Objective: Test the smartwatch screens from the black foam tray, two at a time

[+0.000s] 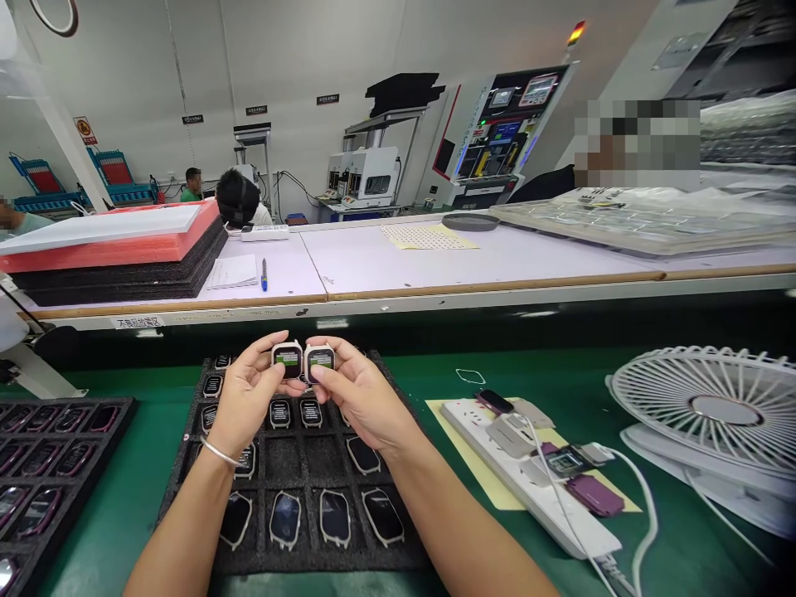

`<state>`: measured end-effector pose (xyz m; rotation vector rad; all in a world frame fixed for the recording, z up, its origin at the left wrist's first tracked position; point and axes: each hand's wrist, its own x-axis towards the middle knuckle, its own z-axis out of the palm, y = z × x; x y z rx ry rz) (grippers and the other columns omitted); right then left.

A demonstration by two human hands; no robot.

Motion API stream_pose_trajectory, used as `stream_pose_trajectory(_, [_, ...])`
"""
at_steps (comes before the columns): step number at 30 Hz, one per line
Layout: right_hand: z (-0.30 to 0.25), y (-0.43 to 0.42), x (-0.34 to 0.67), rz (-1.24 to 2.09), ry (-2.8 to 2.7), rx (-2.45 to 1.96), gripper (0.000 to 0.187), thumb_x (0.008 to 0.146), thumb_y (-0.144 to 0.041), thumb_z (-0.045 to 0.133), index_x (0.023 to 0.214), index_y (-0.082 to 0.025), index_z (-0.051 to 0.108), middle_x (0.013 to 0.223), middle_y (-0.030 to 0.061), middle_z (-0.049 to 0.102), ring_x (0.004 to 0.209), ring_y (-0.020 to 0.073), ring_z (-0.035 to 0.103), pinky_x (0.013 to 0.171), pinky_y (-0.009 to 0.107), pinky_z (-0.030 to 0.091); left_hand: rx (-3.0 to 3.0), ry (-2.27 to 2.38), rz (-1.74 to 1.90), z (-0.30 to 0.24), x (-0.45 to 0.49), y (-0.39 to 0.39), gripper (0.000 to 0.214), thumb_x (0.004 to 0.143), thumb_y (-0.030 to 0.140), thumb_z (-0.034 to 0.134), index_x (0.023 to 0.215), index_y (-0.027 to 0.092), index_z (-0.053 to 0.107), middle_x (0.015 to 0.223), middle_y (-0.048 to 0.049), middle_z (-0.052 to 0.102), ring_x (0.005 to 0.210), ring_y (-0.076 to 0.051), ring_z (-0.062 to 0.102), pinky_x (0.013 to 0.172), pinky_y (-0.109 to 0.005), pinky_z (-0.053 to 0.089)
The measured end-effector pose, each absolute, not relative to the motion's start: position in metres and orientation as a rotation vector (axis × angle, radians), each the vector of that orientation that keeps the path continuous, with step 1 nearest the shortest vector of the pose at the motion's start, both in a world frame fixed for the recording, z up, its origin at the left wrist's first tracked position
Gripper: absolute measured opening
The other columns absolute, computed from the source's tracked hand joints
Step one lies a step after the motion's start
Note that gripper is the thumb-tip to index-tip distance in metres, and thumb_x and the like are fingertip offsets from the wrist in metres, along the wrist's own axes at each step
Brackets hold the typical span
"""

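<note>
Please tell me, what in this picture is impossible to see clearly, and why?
Head view, screen text on the left watch and right watch: too small to read.
Head view, sides of the middle tray: hidden behind the left forearm and right forearm.
Head view, rest of the side tray: cut off by the left edge.

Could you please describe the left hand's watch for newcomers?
On the green table, find the central black tray. Above its far end, the left hand holds the watch. Unlike its neighbour in the right hand, it's in the hand wearing a bracelet.
</note>
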<state>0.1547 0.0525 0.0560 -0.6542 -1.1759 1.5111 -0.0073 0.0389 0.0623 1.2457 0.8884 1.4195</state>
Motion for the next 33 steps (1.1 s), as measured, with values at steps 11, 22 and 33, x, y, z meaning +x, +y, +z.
stream_pose_trajectory(11, [0.053,0.055,0.154,1.505,-1.196,-0.679,0.039,0.074,-0.019,0.072,0.112,-0.022,0.061,0.089,-0.0022,0.06,0.06,0.0072,0.054,0.06,0.026,0.043,1.193,0.886,1.425,0.063,-0.008,0.041,0.047,0.075,0.023,0.065,0.122,0.016,0.063,0.093,-0.0041,0.072,0.066,-0.018,0.073,0.067,-0.033,0.063])
stream_pose_trajectory(22, [0.049,0.064,0.15,1.615,-1.099,-0.505,0.035,0.088,-0.047,0.062,0.11,-0.02,0.064,0.084,0.0018,0.064,0.059,0.0117,0.058,0.058,0.028,0.044,1.143,0.826,1.433,0.066,-0.015,0.045,0.049,0.072,0.021,0.066,0.12,0.017,0.064,0.094,-0.0038,0.072,0.065,-0.016,0.072,0.066,-0.031,0.061])
stream_pose_trajectory(33, [0.151,0.124,0.147,1.426,-1.35,-0.246,0.022,0.09,-0.036,0.057,0.107,-0.023,0.058,0.079,0.0015,0.066,0.057,0.0128,0.057,0.054,0.026,0.045,1.368,0.687,1.611,0.153,-0.019,0.076,0.064,0.067,0.015,0.067,0.13,0.018,0.057,0.089,-0.0001,0.069,0.065,-0.012,0.071,0.07,-0.028,0.06])
